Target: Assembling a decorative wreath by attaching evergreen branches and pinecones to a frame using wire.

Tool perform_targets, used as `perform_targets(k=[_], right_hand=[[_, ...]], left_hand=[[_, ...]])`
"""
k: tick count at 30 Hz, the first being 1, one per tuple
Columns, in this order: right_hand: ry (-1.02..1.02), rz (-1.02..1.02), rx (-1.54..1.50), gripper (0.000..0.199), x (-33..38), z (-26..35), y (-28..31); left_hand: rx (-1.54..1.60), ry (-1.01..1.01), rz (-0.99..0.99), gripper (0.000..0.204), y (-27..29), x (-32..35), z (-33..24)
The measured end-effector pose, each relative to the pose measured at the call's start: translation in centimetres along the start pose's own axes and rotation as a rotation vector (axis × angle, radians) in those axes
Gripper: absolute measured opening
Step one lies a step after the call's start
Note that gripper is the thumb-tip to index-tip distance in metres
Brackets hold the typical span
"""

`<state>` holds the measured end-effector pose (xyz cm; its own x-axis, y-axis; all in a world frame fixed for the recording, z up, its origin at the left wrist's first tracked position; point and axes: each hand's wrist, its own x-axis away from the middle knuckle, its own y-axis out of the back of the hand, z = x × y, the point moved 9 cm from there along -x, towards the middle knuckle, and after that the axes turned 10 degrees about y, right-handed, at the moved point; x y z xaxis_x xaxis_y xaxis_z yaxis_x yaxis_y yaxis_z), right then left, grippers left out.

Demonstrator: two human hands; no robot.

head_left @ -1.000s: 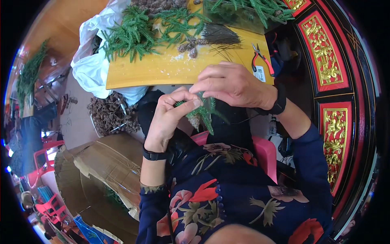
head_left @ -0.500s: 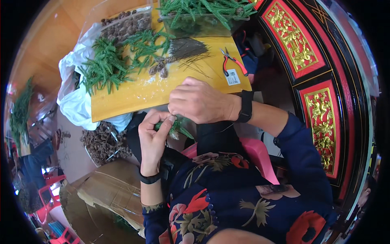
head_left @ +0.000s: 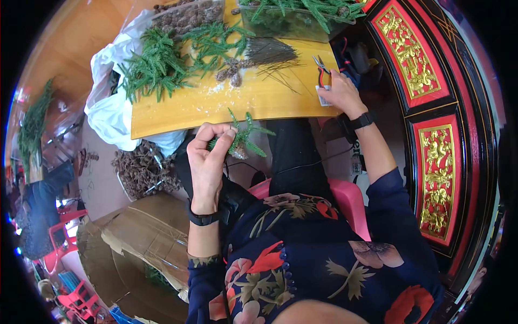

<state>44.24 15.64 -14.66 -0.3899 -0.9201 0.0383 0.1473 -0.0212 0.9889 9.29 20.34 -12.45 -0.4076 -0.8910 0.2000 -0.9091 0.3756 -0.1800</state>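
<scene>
Between the thumb and fingers of my left hand (head_left: 208, 159) is a green artificial pine sprig (head_left: 250, 131), above my lap just off the table's near edge. A small whitish-brown pine cone (head_left: 239, 152) sits at the sprig's base, partly hidden by the fingers. At the right end of the table, my right hand (head_left: 346, 97) is closed around the red handles of a pair of pliers (head_left: 321, 69). The pliers' jaws point away from me. Partly under that hand lies a white label (head_left: 324, 96).
The yellow table (head_left: 178, 116) bears a heap of green sprigs (head_left: 156, 67), pine cones (head_left: 231, 73) and thin dark wires (head_left: 270, 54). A clear bin (head_left: 291, 26) of greenery stands behind. Below are a cardboard box (head_left: 145, 232) and a tray of dried cones (head_left: 143, 170). Red-gold panels stand at right.
My right hand has left the sprig, moved right and taken hold of the pliers. My left hand still holds the sprig, now more fully in sight. The whole view has shifted slightly.
</scene>
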Motion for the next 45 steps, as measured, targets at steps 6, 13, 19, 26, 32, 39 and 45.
perform_targets(k=[6, 13, 19, 26, 32, 39, 45], right_hand=[[-0.051, -0.101, 0.16, 0.047, -0.6, -0.1, -0.3], [0.263, -0.274, -0.423, 0.023, 3.1, 5.2, 3.0], [0.788, -0.127, -0.599, 0.017, 9.5, 18.1, 6.1], [0.83, -0.01, -0.498, 0.02, 8.5, 17.8, 3.7], [0.951, 0.066, -0.599, 0.021, 7.9, 18.9, 3.8], [0.989, 0.056, -0.538, 0.023, 7.3, 19.1, 3.9], [1.034, -0.054, -0.56, 0.028, 7.0, 19.1, 3.8]], left_hand=[[0.107, 0.08, 0.03, 0.007, 0.1, -0.1, 0.8], [0.276, 0.256, 0.132, 0.008, 0.0, 0.1, 1.3], [0.146, 0.171, 0.121, 0.008, -0.4, 0.1, 1.2], [-0.008, 0.08, 0.096, 0.008, -0.4, 0.4, 0.0], [0.223, 0.265, 0.232, 0.007, -1.2, 0.6, 1.1], [0.291, 0.268, 0.208, 0.006, -1.0, 0.7, 0.7], [0.277, 0.248, 0.188, 0.006, -0.7, 0.5, 0.9]])
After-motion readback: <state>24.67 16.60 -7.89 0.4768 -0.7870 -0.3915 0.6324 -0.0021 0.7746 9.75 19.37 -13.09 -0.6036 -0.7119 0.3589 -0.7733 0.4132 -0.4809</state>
